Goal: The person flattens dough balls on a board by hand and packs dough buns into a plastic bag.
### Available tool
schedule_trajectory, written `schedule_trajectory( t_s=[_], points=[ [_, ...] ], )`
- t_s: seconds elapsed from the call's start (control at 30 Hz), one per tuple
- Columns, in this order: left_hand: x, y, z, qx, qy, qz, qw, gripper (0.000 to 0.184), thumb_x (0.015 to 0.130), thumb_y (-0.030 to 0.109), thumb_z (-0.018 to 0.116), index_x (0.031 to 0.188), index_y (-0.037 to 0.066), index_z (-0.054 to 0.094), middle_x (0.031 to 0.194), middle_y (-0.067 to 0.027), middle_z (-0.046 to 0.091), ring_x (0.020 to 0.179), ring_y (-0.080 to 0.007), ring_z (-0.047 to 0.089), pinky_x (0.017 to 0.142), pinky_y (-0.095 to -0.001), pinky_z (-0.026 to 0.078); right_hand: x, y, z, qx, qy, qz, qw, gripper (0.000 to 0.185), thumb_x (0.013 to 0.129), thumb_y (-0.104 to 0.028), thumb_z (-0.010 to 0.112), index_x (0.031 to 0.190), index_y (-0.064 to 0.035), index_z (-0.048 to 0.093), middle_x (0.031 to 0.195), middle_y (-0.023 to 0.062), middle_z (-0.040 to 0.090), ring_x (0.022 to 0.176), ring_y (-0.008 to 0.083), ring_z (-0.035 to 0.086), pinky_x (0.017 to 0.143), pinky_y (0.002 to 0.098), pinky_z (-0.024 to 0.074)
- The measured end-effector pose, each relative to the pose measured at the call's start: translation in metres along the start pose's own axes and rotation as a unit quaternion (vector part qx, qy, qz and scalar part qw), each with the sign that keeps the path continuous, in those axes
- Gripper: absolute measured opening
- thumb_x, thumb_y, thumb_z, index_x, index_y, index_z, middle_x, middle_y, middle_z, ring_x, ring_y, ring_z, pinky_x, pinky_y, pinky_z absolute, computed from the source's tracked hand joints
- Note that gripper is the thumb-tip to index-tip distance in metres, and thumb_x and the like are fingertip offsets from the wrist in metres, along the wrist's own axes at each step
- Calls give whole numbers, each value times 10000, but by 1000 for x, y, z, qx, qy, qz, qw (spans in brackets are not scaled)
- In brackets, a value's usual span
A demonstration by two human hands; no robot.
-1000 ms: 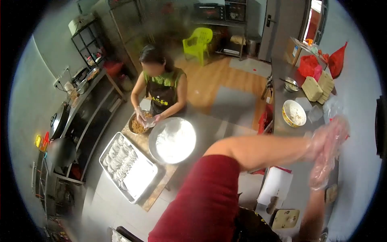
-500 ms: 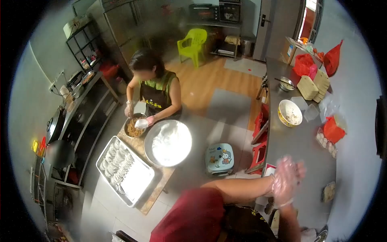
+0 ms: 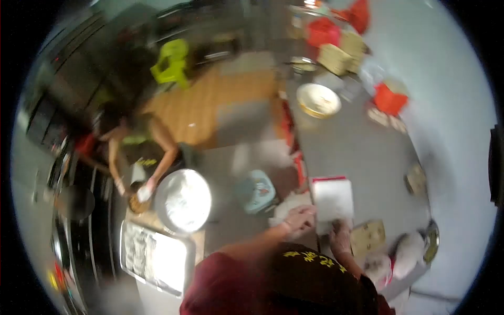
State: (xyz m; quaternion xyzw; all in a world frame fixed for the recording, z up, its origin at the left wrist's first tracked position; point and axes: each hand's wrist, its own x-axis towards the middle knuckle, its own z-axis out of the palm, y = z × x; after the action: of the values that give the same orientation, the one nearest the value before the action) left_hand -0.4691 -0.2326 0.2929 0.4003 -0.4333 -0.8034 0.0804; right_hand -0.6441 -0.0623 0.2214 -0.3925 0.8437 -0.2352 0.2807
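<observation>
Over the near edge of the metal table, my left hand [image 3: 300, 219] is in a clear plastic glove, beside a pale crumpled sheet [image 3: 287, 206]. Its fingers look stretched out to the right, with nothing visible in them. My right hand [image 3: 340, 240], also gloved, is at the lower end of a white rectangular board [image 3: 334, 198] with a red far edge. Its fingers curl near a small dark thing that blur makes unclear. Right of that hand lies a tan carton-like tray [image 3: 368, 237].
Along the table [image 3: 362, 142] are a yellow-rimmed bowl [image 3: 319, 100], red bags [image 3: 390, 98], tan cartons [image 3: 334, 59] and white bags [image 3: 408, 254]. To the left, a co-worker [image 3: 144, 144] works by a large round pan [image 3: 185, 201] and a tray of dumplings [image 3: 142, 252]. A blue stool [image 3: 257, 191] stands between.
The view has turned right and down toward the table. My hands, together at the table's edge before, are now apart, the right one down at the white board.
</observation>
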Motion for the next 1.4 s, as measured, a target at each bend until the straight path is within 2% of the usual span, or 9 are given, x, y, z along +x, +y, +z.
schedule_trajectory(
  t_s=[0.07,0.23,0.4,0.53,0.73,0.8,1.03,1.3,1.4],
  points=[
    [4,-18,-12,104,-61,37,992,535,806,109,582,1309,58,408,827,-75,589,662,-142,573,584,-260,493,10,11,6,-41,32,-139,989,623,784,-67,532,1349,-24,272,1100,230,520,1036,397,490,863,466,417],
    [-11,1,-4,213,-147,35,965,614,787,111,603,1331,48,325,890,-127,588,699,-156,580,577,-255,470,5,-141,-108,-117,45,21,992,365,821,-224,499,1129,-35,449,944,234,593,877,410,566,766,483,441],
    [98,-32,25,370,22,328,869,473,729,242,652,1127,57,477,903,-110,604,711,-171,586,687,-323,482,121,-145,-130,-236,23,-83,968,326,809,-229,481,1077,-60,556,870,235,610,802,415,589,750,485,462],
    [111,3,53,314,73,123,938,407,721,213,672,1065,52,525,905,-118,605,754,-173,597,713,-322,481,116,-195,-158,-311,-90,-29,946,292,811,-233,467,997,-61,614,944,222,618,874,375,602,762,452,474],
    [92,-37,14,91,146,317,933,267,780,66,624,1031,-18,587,993,-103,621,889,-191,595,777,-292,482,33,-134,-113,-203,-72,38,976,266,860,-272,465,1017,-58,483,846,211,615,822,364,610,705,480,462],
    [92,-40,-1,289,261,323,863,271,814,57,580,1070,-31,574,1001,-121,622,908,-225,599,797,-303,473,16,-52,-51,-207,93,-131,965,358,869,-397,483,993,-62,464,796,201,606,755,384,610,675,500,466],
    [156,-1,61,569,-210,566,558,243,797,142,515,1019,46,536,1092,-146,528,1083,-311,461,978,-434,333,25,-35,-22,-128,-21,121,984,461,803,-429,573,991,-26,454,715,208,584,690,380,606,585,454,488],
    [149,3,61,632,-193,499,561,542,878,431,459,1190,-10,500,1282,-154,463,1254,-278,368,1057,-456,244,18,-33,-21,129,64,16,989,418,755,-387,608,954,-45,476,663,166,565,563,328,574,497,414,460],
    [174,-19,60,642,-203,480,563,552,893,440,423,1213,-6,485,1290,-140,460,1260,-271,357,1054,-465,239,26,-34,-24,-82,123,-53,988,382,749,-352,613,942,-48,487,643,147,555,502,306,546,464,411,445]
  ],
)
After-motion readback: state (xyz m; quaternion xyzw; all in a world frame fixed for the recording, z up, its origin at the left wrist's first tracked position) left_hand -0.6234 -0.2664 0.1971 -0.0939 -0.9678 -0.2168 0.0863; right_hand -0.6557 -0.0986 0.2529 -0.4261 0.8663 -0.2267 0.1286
